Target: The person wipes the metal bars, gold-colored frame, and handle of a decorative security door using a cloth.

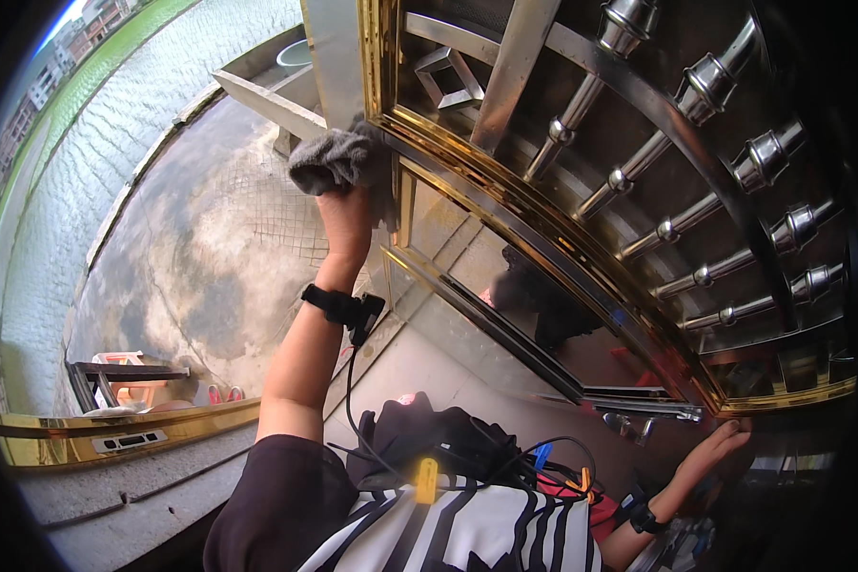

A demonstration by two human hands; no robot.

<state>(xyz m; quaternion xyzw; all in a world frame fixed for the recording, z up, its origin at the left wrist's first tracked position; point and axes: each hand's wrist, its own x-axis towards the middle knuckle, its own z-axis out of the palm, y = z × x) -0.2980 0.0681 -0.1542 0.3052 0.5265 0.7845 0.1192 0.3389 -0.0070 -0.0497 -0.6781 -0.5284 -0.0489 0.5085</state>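
My left hand (343, 214) is raised and wrapped in a thick grey cloth (334, 159), which covers most of its fingers. The cloth lies against the corner of a shiny gold-trimmed door (380, 107). Far to the right, my right hand (715, 447) is stretched out flat beside the lower corner of that door, its fingertips close to the gold edge; contact there cannot be made out. It holds nothing that I can see. Chrome bars with knobs (620, 179) and a curved metal strip (676, 129) decorate the dark door panel.
Beneath the panel is a gold-edged door frame (465, 282) with a metal handle (622, 427). A gold rail with a latch plate (130, 441) runs at left. Cables (361, 422) hang from my wrist strap to clips on my shirt. Outside are stained concrete (186, 236), a stool (132, 390) and water.
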